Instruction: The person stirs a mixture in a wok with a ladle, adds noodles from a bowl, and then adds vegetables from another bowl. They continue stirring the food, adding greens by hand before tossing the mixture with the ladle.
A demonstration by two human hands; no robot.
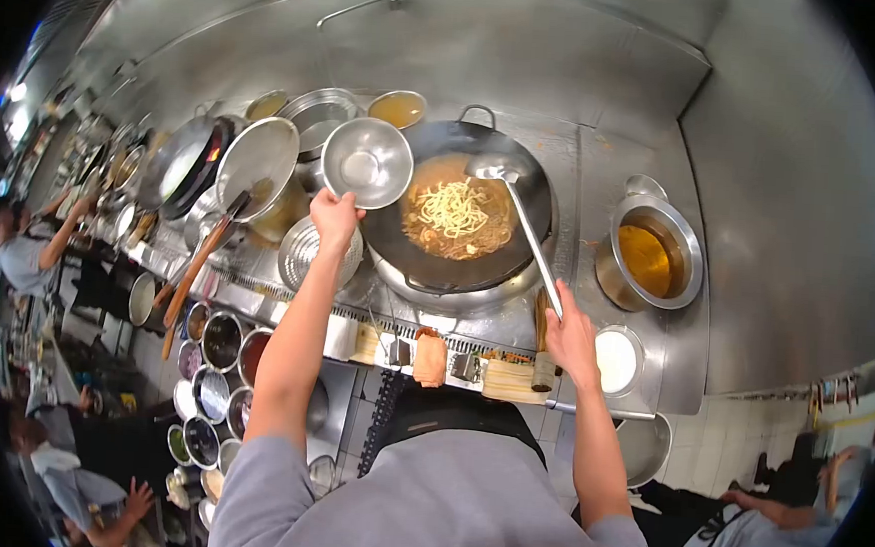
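Note:
A steel bowl with nothing in it (pixel 367 162) is held by its rim in my left hand (pixel 336 219), tilted beside the wok's left edge. My right hand (pixel 572 340) is wrapped round the handle of a steel ladle (pixel 531 224), whose head rests at the upper right inside the wok. The black wok (pixel 529 169) sits on the stove, and pale noodles (pixel 451 210) lie heaped in brown sauce within it. A folded orange cloth (pixel 430 360) lies at the counter's front edge, below the wok.
A pot of amber liquid (pixel 649 258) and a container of white stuff (pixel 615 361) stand right. Strainers (pixel 257 167), a perforated ladle (pixel 308 256) and several ingredient bowls (pixel 221 340) fill the left. Other people (pixel 33 249) are at far left and lower right.

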